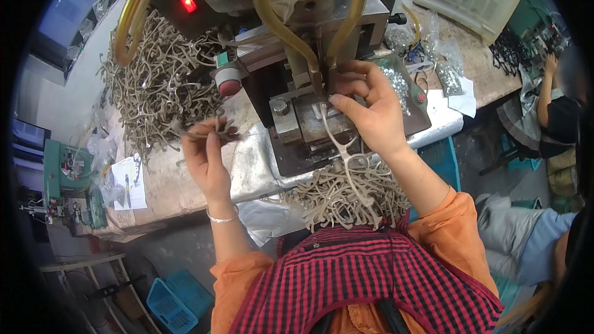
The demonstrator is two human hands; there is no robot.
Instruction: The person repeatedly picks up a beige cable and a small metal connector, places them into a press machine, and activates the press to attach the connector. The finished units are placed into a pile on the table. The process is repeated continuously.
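A tan metal hook (342, 148) lies with its upper end in the fixture of a bench press (309, 114), and its branched lower end reaches toward me. My right hand (377, 111) is at that upper end, close under the two tubes, with thumb and fingers closed together. What they pinch is hidden or too small to name. My left hand (209, 159) is raised left of the press, its fingers closed on another tan metal hook (224, 128). A heap of like hooks (334, 201) rests at my lap, below the press.
A large pile of hooks (164, 86) covers the bench at the left. The press carries a red button (229, 87) and yellow tubes (356, 9). Bags of small shiny parts (448, 77) lie right. Blue crates (179, 303) stand on the floor; another person (550, 111) sits far right.
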